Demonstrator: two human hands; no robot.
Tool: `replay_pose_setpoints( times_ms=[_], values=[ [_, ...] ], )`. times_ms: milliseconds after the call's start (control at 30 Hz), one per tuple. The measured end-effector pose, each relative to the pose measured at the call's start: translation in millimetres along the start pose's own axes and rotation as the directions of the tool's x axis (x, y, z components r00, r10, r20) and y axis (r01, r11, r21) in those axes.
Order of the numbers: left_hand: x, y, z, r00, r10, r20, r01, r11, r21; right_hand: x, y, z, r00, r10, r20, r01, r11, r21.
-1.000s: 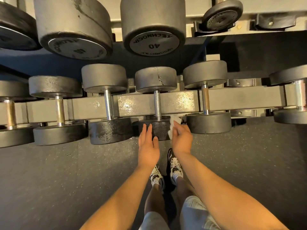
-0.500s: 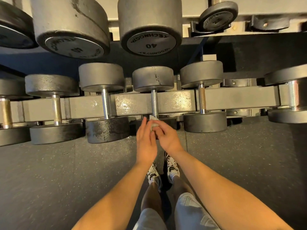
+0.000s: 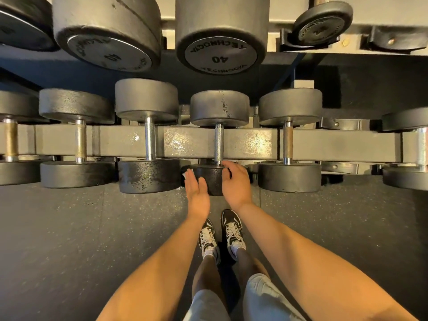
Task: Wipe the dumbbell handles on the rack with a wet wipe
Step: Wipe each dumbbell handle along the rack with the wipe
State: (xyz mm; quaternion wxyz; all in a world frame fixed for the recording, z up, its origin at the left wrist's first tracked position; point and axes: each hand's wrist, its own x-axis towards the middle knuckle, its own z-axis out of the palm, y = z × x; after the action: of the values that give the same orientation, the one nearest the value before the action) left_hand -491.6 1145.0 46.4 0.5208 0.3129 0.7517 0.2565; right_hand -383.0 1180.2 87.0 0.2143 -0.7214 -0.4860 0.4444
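wet wipe (image 3: 184, 175): we see only a small white scrap, peeping past the tips of the left hand (image 3: 197, 195) at the 9 o'clock side of the middle dumbbell (image 3: 219, 107), by its near head; the rest is hidden behind the hand.
left hand: fingers straight and together, seen edge-on against the 9 o'clock flank of that head; whether it pins the wipe or merely lies beside it we cannot tell.
right hand (image 3: 235, 184): laid over the same head from 3 o'clock, fingers bent over its top edge, tips just beside the foot of the handle (image 3: 218, 142); we cannot tell whether they clasp anything.
middle dumbbell: far head in full view, near head mostly covered by both hands.
handle: knurled chrome, bare, running 12 to 6 o'clock across the beam of the rack (image 3: 192, 141).
rack: one grey beam crosses from 9 to 3 o'clock; its ends are cut off.
lower-tier dumbbells (image 3: 150, 98): we count six, with six handles; the outermost two, at 9 and 3 o'clock, are cut by the edges.
upper-tier dumbbells (image 3: 222, 35): four heads at 12 o'clock, handles hidden; two read 40, the leftmost is cut off, the small one's number is too blurred.
floor (image 3: 69, 239): dark, speckled.
shoes (image 3: 231, 230): two, black and white, at 6 o'clock between the forearms; pale shorts (image 3: 266, 297) cut by the lower edge.
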Motion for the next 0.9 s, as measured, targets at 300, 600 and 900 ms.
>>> replay_pose_setpoints(
  times_ms=[300,600,900],
  values=[
    [-38.2,13.6,21.3,0.913,0.391,0.114,-0.402,0.815,0.418,-0.1,-2.2,-19.5,0.991,0.118,0.07,-0.134,0.944,0.302],
    [-20.3,17.9,2.6,0.936,0.329,0.125,-0.351,0.843,0.408,5.2,-2.7,-13.7,0.999,0.029,-0.02,-0.027,0.994,0.104],
    [3.4,47.2,-8.8,0.896,0.434,0.09,-0.438,0.834,0.336,33.4,-4.8,-22.2,0.997,0.056,0.061,-0.058,0.997,0.045]
  ],
)
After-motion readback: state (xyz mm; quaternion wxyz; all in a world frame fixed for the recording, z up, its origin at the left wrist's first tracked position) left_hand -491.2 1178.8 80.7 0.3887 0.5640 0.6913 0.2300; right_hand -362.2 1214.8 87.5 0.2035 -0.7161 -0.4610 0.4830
